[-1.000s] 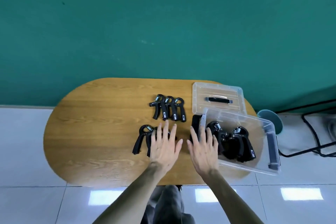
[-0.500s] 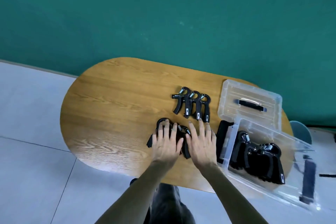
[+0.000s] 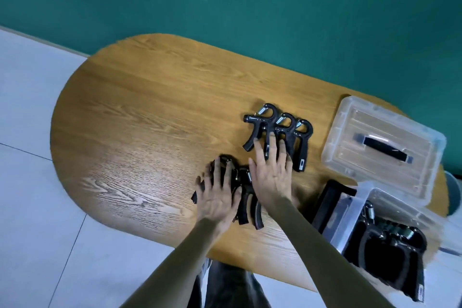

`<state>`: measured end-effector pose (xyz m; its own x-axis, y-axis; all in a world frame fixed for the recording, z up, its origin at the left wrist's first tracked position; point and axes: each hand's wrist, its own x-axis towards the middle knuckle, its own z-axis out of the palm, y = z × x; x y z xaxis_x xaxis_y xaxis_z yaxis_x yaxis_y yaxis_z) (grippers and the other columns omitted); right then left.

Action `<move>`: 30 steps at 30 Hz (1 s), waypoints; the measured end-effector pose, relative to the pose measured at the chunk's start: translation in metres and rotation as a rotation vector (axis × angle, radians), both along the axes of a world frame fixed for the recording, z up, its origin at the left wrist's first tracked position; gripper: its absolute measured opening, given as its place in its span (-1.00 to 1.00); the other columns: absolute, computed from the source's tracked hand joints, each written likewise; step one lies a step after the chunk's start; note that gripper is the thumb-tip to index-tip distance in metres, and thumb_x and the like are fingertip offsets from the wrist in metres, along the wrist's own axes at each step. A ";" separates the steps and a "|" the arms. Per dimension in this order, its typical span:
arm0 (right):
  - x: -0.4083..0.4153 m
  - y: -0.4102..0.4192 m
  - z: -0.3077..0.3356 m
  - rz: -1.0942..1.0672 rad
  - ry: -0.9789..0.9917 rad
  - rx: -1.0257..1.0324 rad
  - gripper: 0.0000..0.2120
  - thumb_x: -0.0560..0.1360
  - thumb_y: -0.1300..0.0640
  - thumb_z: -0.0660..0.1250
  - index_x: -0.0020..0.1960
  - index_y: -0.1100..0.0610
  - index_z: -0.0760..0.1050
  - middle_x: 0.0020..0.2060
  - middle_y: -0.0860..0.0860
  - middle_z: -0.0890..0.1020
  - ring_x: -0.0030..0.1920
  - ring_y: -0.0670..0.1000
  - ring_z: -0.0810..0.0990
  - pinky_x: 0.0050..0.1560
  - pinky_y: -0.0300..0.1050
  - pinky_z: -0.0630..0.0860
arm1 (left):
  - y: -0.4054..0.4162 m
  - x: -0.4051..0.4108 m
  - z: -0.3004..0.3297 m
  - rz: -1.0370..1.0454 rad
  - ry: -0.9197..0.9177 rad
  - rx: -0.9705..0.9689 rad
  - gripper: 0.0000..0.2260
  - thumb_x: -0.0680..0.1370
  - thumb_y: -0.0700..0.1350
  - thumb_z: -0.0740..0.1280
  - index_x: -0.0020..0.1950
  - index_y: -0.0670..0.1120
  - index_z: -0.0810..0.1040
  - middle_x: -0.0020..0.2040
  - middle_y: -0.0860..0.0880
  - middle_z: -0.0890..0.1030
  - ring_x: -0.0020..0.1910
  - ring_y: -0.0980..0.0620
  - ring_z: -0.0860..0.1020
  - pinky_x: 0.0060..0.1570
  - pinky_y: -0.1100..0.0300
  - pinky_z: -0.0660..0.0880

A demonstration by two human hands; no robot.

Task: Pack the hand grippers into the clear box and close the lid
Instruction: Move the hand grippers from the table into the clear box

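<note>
Three black hand grippers (image 3: 277, 130) lie side by side on the wooden table (image 3: 150, 120). A second bunch of black hand grippers (image 3: 246, 202) lies nearer to me. My left hand (image 3: 217, 195) rests flat on that near bunch, fingers spread. My right hand (image 3: 272, 172) lies flat beside it, its fingertips touching the handles of the far row. The clear box (image 3: 355, 210) stands at the right, with several black grippers (image 3: 390, 252) inside. Its clear lid (image 3: 380, 147) with a black handle lies behind it on the table.
A black flat piece (image 3: 330, 197) leans against the box's left wall. The table stands against a green wall (image 3: 225, 7), with white floor tiles (image 3: 30, 182) to the left and in front. A teal bin (image 3: 453, 192) shows at the far right edge.
Both hands have moved left from beside the box onto the near bunch of grippers. My right hand has since reached forward to the far row. The view has swung left.
</note>
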<state>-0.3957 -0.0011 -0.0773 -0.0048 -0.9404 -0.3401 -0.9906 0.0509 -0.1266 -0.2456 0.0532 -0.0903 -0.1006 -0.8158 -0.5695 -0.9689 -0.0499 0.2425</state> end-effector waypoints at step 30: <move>0.027 -0.060 -0.040 -0.150 0.091 -0.088 -0.17 0.47 0.31 0.32 0.61 -0.02 0.03 0.63 0.10 -0.11 0.54 0.32 0.12 0.27 0.37 0.41 | 0.002 -0.006 -0.030 0.091 0.062 -0.221 -0.20 0.61 -0.07 0.28 0.67 0.01 -0.20 0.65 -0.13 -0.28 0.15 -0.13 0.41 0.06 -0.02 0.42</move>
